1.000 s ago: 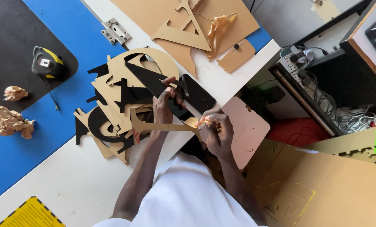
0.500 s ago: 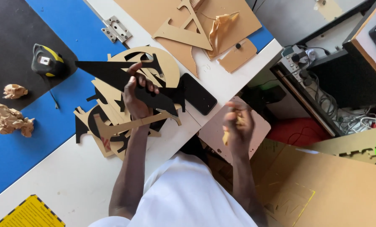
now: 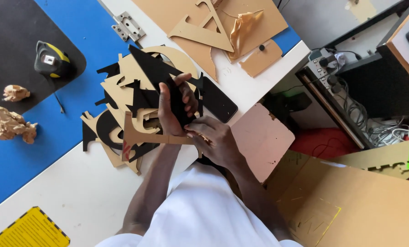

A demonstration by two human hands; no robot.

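Left hand (image 3: pixel 173 106): grip clamped on a black cut-out piece (image 3: pixel 156 73), thumb on one face, fingers curled over the far edge; piece held tilted above the pile of cut-out letters (image 3: pixel 122 114); right hand (image 3: pixel 213 139): fingers pinched together on the lower edge of a tan cut-out letter (image 3: pixel 143 132), just below the left hand, the two hands touching; pile of tan and black shapes lies on the desk (image 3: pixel 76 192) directly under both hands, partly hidden by them; black phone (image 3: pixel 219 104) flat on the desk, just right of the left hand; further out, tape measure (image 3: pixel 51 59) on a dark mat; metal hinge (image 3: pixel 127 26); crumpled paper (image 3: pixel 10 123) on the blue sheet; large tan letter (image 3: pixel 204 29) on board at top.
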